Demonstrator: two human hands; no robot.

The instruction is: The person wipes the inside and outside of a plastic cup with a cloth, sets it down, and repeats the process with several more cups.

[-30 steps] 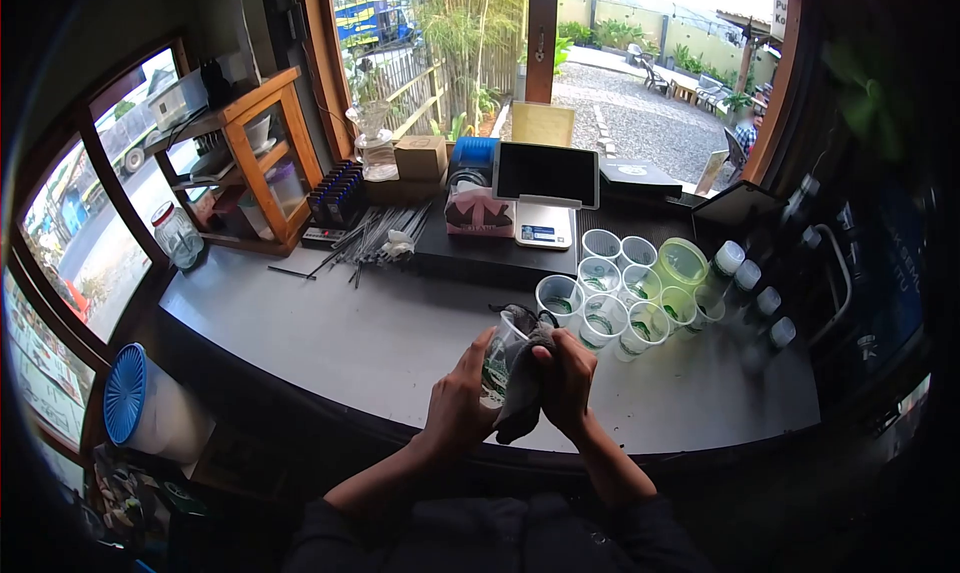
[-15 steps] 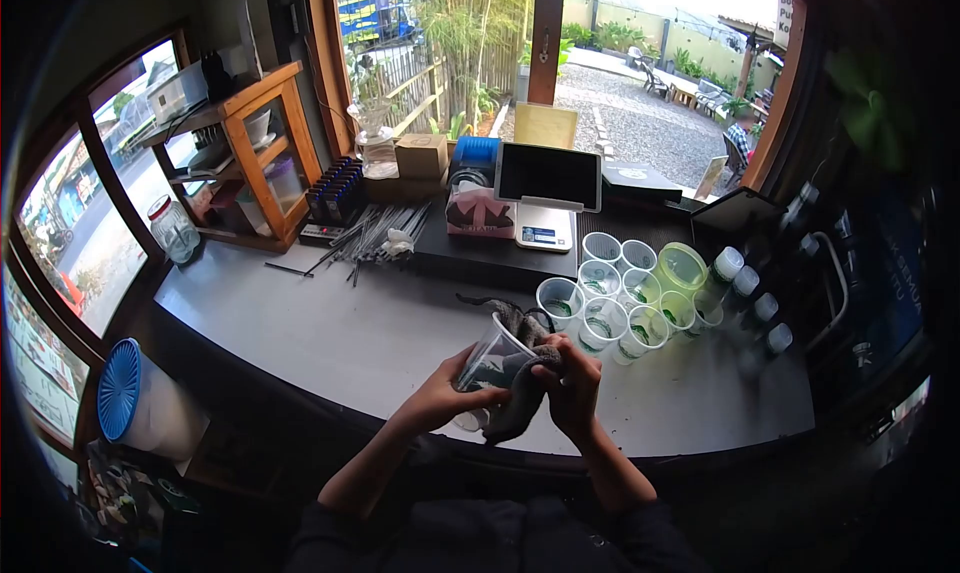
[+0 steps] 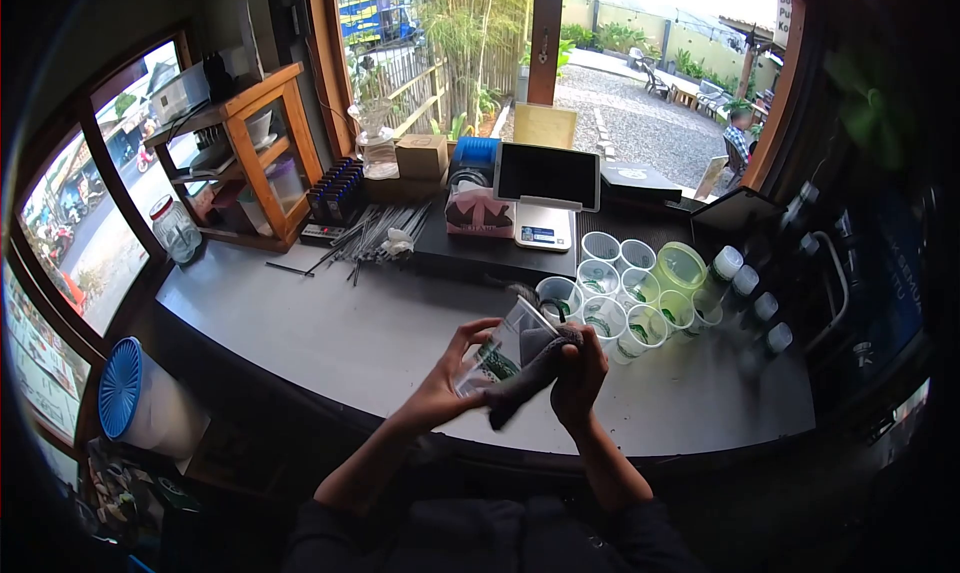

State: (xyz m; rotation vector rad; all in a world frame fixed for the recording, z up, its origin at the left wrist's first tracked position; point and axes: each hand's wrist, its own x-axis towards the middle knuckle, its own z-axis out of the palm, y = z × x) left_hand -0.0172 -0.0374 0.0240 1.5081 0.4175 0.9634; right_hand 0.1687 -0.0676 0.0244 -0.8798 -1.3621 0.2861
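Note:
A clear plastic cup [image 3: 487, 361] with a green print is tilted above the front of the counter, its mouth toward the upper right. My left hand [image 3: 447, 378] wraps round its lower side and base. In my right hand [image 3: 580, 378] is a dark grey cloth [image 3: 528, 378], bunched at the cup's mouth, with one end hanging below. Part of the cloth shows inside the cup's rim. Just beyond my right hand stand several clear plastic cups [image 3: 603, 318] in a group, a few of them tinted yellow-green.
Behind the cups, a tablet [image 3: 548, 176] stands on a raised black platform beside a pink tissue box [image 3: 480, 213]. Thin straws [image 3: 385, 235] lie loose at the back left. Several white-capped bottles [image 3: 745, 280] line the right side. A blue-lidded container [image 3: 145, 398] stands at left, below the counter.
The cup has tipped further over and risen slightly in my left hand. My right hand has shifted a little up and right with the cloth.

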